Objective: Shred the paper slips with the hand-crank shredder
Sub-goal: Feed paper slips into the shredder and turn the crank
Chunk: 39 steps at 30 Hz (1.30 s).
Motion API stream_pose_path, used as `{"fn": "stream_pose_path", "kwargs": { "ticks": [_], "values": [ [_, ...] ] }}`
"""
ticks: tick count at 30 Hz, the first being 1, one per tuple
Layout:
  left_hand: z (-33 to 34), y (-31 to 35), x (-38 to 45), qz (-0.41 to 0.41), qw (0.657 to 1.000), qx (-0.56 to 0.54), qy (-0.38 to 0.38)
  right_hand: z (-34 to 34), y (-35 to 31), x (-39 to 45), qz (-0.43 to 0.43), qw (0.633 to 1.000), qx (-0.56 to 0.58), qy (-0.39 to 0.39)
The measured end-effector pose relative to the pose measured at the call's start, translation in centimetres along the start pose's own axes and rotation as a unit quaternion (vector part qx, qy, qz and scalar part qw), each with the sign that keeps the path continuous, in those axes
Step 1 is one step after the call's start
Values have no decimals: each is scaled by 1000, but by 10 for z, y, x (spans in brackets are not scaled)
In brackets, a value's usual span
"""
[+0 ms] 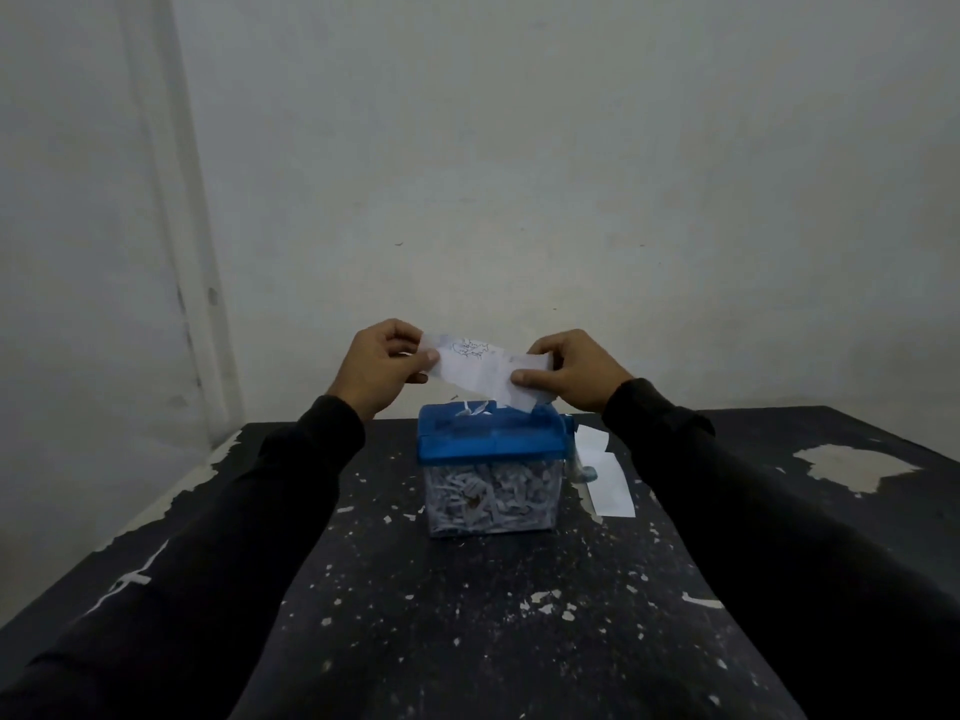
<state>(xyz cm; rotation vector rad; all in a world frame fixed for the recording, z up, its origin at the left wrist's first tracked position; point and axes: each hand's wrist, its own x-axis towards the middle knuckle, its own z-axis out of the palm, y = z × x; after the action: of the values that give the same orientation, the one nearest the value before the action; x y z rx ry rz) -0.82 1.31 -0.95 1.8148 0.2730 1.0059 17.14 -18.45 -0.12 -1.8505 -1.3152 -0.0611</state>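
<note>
Two arms in black sleeves reach forward from the bottom corners over a black table with chipped, speckled paint; a white mark shows on the left sleeve, too partial to read. In the middle of the table stands the shredder, with a blue lid above a clear bin packed with white paper shreds. Its crank hangs on the right side. Just right of it, white paper slips lie flat on the table. Above the shredder's lid both hands hold one slip stretched between them: the left hand pinches its left end, the right hand pinches its right end, whose lower corner dips toward the lid. The slip bears a blue scribble, not legible. Behind stands a pale wall.
</note>
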Motion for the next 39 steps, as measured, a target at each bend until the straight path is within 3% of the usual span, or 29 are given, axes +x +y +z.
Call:
{"fn": "stream_pose_path", "kwargs": {
  "ticks": [4, 7, 9, 12, 16, 18, 20, 23, 29, 34, 39],
  "values": [
    [12, 11, 0, -71, 980, -185, 14, 10, -4, 0, 24, 994, 104, 36],
    [27, 14, -5, -134, 978, -145, -72, 19, -10, 4, 48, 982, 176, 37],
    [36, 16, -9, -123, 984, -90, -91, 25, -16, 5, 53, 978, 197, 48],
    [43, 21, -7, -109, 985, -130, -35, 28, -18, 2, 36, 979, 193, 54],
    [36, 18, 2, -103, 979, -151, 92, 22, -10, 0, 32, 971, 235, 16],
    [26, 12, 6, -55, 984, -84, 145, 16, -7, -1, 40, 952, 303, -11],
    [16, 9, 10, 36, 984, 66, 164, 8, -5, -1, 40, 947, 318, -20],
    [7, 13, 15, 137, 951, 224, 161, -5, -1, -2, 30, 961, 276, 1],
    [15, 31, 18, 221, 919, 319, 68, -17, -5, 1, -36, 984, 159, 74],
    [27, 52, 15, 163, 949, 255, -86, -27, -21, 8, -107, 994, 18, 11],
    [30, 55, 18, 166, 938, 249, -173, -35, -40, 17, -153, 987, -39, -25]
  ]
}}
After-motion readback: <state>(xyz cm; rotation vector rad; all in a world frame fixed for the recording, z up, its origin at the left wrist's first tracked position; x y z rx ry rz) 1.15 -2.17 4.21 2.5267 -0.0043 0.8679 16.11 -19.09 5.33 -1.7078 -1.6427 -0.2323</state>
